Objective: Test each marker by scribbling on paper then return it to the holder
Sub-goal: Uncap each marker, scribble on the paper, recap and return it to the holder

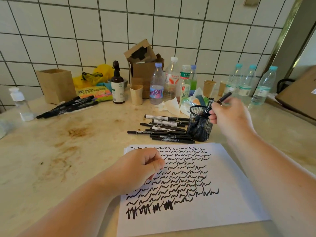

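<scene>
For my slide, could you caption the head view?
Right hand holds a marker at the mesh holder; left hand rests on scribbled paper.

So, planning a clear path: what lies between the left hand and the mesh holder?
In the head view: scribbled paper, then loose markers beside the mesh holder; left hand rests on the paper.

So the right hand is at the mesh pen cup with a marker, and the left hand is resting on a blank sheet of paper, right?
Not quite. The head view shows the paper covered in black scribbles, not blank. The rest holds: right hand at the mesh pen cup with a marker, left hand resting on it.
</scene>
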